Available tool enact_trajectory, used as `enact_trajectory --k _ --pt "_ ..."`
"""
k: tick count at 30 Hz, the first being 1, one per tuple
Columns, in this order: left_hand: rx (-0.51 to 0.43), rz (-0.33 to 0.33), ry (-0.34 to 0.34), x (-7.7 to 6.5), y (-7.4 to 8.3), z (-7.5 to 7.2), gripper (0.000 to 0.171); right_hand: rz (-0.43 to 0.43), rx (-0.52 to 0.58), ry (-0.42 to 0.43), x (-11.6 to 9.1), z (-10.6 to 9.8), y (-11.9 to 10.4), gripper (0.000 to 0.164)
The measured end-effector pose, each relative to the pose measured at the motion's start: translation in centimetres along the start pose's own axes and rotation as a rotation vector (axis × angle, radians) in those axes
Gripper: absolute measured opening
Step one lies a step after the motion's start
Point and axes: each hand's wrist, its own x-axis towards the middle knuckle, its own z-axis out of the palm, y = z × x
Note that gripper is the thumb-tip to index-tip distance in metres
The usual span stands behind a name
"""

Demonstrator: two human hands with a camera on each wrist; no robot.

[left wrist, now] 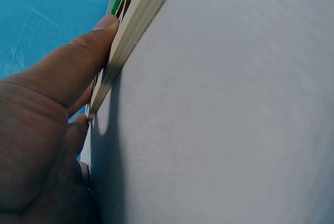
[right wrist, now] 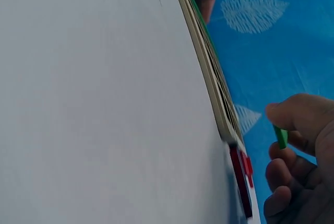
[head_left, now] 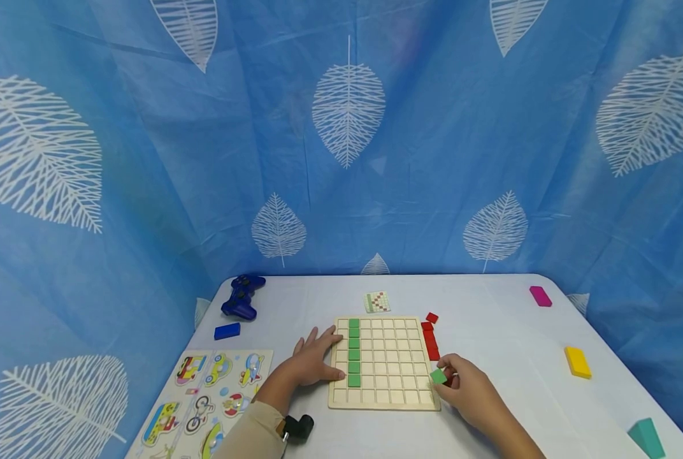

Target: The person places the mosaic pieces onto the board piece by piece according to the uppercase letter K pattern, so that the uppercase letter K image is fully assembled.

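A wooden grid board (head_left: 387, 363) lies flat on the white table. Several green square tiles (head_left: 354, 352) fill cells down its second column from the left. My left hand (head_left: 313, 362) rests on the board's left edge, fingers spread, thumb (left wrist: 86, 59) lying on the rim. Just off the lower right edge, my right hand (head_left: 463, 386) pinches one green tile (head_left: 438, 377) between thumb and fingers, and the same tile (right wrist: 282, 137) shows in the right wrist view. Red tiles (head_left: 430, 341) lie along the board's right side, above the right hand.
Behind the board lies a small pattern card (head_left: 377, 301). On the left are a picture puzzle (head_left: 204, 395), a blue game controller (head_left: 243, 298) and a blue block (head_left: 227, 331). Magenta (head_left: 540, 296), yellow (head_left: 578, 362) and teal (head_left: 647, 437) blocks are spread along the right.
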Motion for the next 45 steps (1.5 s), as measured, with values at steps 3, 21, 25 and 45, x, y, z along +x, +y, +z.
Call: enact_trajectory --k 3,21,25,45 --pt "0.0 0.002 0.002 0.1 0.0 -0.1 0.088 -0.055 0.043 0.009 0.0 0.9 -1.1 0.037" --pt "0.008 0.007 0.006 0.2 0.1 -0.3 0.089 -0.341 0.017 -0.131 1.5 5.9 -5.6 0.031" --pt "0.011 0.005 0.006 0.2 0.2 -0.4 0.089 -0.37 0.009 -0.172 1.7 6.8 -6.4 0.029" --pt "0.027 -0.027 0.006 0.0 0.3 -0.1 0.086 -0.374 0.012 -0.288 1.3 9.5 -8.5 0.015"
